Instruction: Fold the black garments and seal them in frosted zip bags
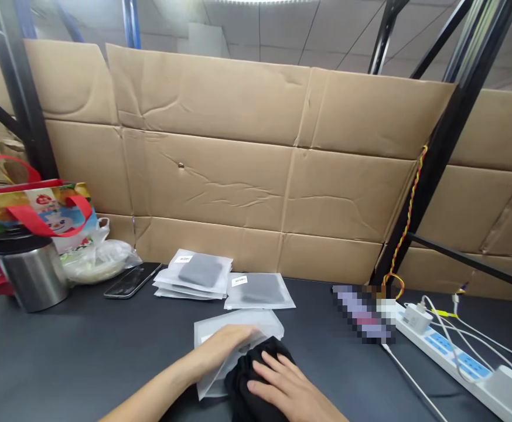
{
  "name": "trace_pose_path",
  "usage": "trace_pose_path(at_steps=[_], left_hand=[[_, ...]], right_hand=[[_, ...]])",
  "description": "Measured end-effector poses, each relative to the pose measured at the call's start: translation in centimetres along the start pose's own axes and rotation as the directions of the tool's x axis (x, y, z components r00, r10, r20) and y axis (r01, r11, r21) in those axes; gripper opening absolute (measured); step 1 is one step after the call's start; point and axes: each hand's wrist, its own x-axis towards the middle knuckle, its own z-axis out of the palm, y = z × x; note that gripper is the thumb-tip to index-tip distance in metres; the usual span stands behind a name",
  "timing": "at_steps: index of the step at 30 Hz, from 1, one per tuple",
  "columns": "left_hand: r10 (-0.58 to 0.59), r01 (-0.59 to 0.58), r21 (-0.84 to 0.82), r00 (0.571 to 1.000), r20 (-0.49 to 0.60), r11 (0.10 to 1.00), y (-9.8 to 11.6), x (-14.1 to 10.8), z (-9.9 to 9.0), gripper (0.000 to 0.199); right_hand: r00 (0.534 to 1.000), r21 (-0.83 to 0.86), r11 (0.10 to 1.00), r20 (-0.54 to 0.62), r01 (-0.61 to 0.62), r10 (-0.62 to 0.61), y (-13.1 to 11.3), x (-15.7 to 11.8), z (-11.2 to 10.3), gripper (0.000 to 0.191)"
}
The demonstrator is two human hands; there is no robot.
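Black cloth | under right grip | against bag in left grip

Black cloth, wrinkled, matt; bags frosted plastic; cup brushed metal.

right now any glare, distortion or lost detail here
In the head view, the ceiling light is blown out at the top edge, a highlight streaks the steel container, the black fabric loses fold detail, the black posts lean, likely partly wide-angle distortion, and pixelated blocks hide something beside the power strip.
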Motion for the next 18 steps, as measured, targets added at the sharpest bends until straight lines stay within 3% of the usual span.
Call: trace_pose_path(at_steps=[3,7,12,15,18], left_hand=[[-0.037,0.037,-0.037,0.999,0.012,0.999,1.4,0.4,0.2,0.046],[-0.075,0.075,0.025,0.997,0.027,0.997,2.5,0.0,1.6,0.044],[0.008,-0.017,0.163,0.998,0.056,0.986,3.0,-0.6,1.6,0.041],[0.101,-0.107,0.198,0.994,0.038,0.974,3.4,-0.7,1.4,0.040],[0.152,-0.164,0.218,0.986,0.071,0.962,4.3,-0.7,1.2,0.040]], right_hand=[[1.000,-0.050,0.999,-0.020,-0.016,0.015,0.1,0.3,0.9,0.052],[0.992,-0.184,0.979,-0.101,-0.088,0.071,-0.1,1.6,4.0,0.059],[0.951,-0.302,0.928,-0.280,-0.218,0.133,1.1,3.2,7.3,0.055],[0.940,-0.303,0.924,-0.312,-0.235,0.137,0.0,3.6,6.2,0.050],[0.955,-0.267,0.943,-0.268,-0.197,0.124,-4.4,3.0,3.6,0.048]])
